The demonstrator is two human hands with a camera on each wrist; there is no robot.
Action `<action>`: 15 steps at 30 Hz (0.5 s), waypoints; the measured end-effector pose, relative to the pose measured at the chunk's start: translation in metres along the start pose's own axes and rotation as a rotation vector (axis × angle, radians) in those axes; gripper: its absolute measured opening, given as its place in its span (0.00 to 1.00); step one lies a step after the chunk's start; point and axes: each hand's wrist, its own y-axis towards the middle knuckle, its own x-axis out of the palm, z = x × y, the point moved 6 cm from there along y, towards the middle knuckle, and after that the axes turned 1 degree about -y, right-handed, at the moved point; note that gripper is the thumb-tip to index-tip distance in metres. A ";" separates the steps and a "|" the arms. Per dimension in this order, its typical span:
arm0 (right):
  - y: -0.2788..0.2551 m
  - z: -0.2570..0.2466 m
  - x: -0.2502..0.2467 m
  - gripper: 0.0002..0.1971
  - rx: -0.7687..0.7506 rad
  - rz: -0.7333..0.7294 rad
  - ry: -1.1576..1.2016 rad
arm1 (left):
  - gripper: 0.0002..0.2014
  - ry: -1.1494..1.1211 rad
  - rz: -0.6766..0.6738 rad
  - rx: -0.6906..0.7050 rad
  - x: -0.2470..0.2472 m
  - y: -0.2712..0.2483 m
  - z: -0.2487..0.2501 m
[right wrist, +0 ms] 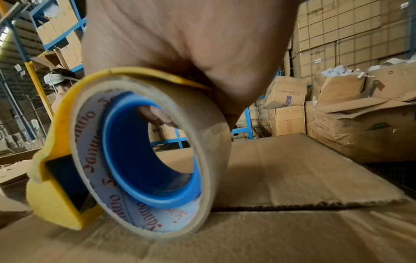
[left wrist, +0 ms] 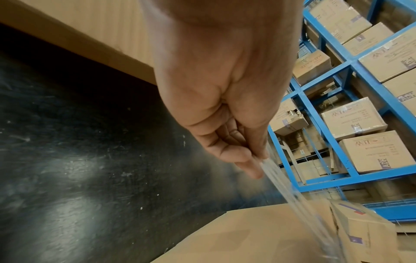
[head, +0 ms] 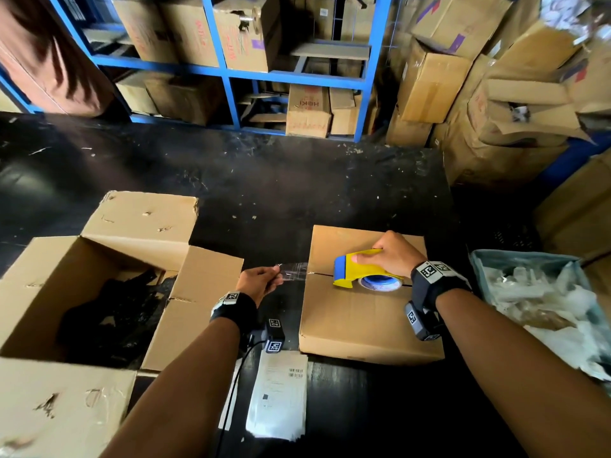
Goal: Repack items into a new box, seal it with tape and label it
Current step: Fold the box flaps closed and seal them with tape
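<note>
A closed cardboard box sits on the black table, its top flaps meeting at a centre seam. My right hand grips a yellow tape dispenser with a clear tape roll, set on the seam near the box's left end. My left hand pinches the free end of the clear tape, stretched out past the box's left edge; the left wrist view shows the tape strip running from my fingertips down to the box. A printed label sheet lies on the table in front.
A large open cardboard box with dark contents stands at the left. A blue bin of white plastic packaging stands at the right. Blue shelving and stacked cartons line the far side. Another person stands beyond the table.
</note>
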 end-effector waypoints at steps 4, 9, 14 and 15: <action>0.000 0.003 0.002 0.31 0.020 -0.007 0.004 | 0.08 0.054 0.002 -0.044 0.007 0.000 -0.017; 0.000 0.003 0.003 0.31 0.031 -0.011 -0.012 | 0.10 0.108 -0.020 -0.081 0.029 0.006 -0.036; 0.000 0.004 0.002 0.32 0.041 0.001 -0.037 | 0.14 0.281 -0.105 -0.079 0.044 0.011 -0.040; 0.001 0.004 0.002 0.32 0.040 0.000 -0.038 | 0.13 0.329 -0.128 -0.074 0.048 0.011 -0.039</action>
